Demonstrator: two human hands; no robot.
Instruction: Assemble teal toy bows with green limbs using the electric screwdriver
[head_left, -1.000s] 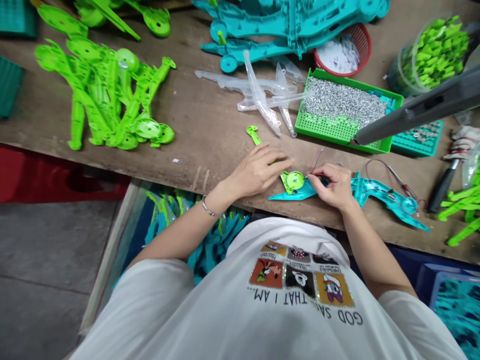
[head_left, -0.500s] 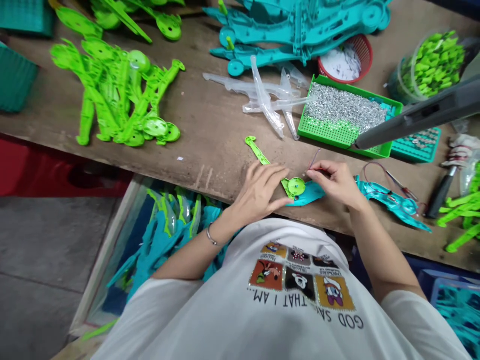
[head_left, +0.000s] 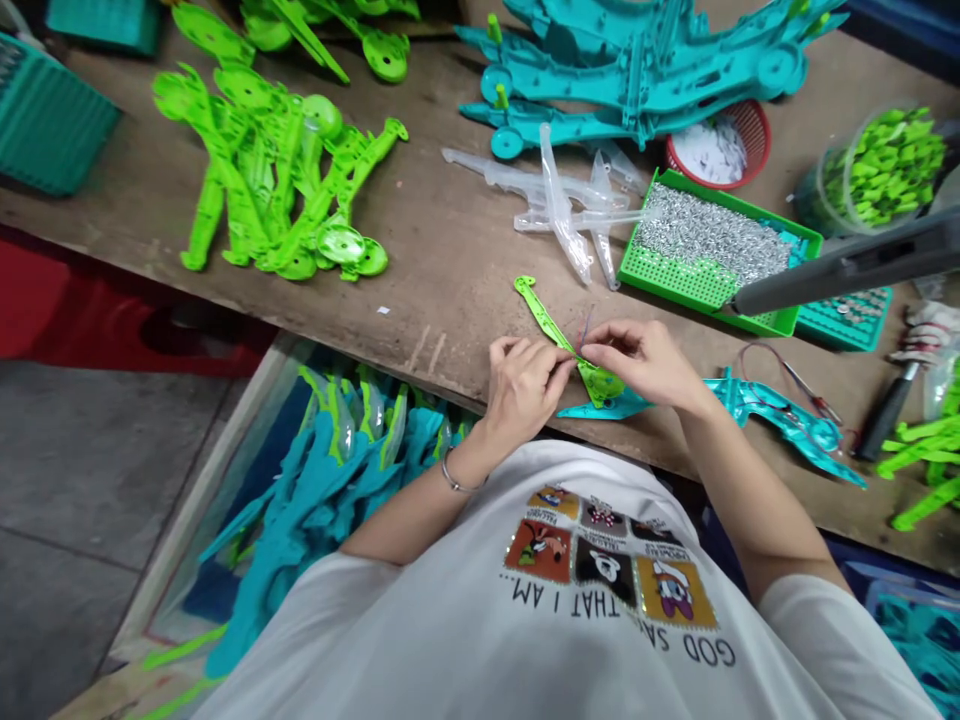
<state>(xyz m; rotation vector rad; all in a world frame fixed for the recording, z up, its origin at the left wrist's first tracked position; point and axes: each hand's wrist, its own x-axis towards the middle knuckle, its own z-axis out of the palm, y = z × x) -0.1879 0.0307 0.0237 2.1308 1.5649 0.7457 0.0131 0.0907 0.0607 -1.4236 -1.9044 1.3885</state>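
In the head view, the thin wire rises right at the fingertips of the right hand, whose fingers pinch it. The left hand meets them, thumb and forefinger drawn together; whether they grip the wire I cannot tell. Under both lies the green part, its round end over the blue part, near the tabletop's front edge. Brown surface stretches leftward to the green pile; beyond the hands sit clear pieces and the green basket.
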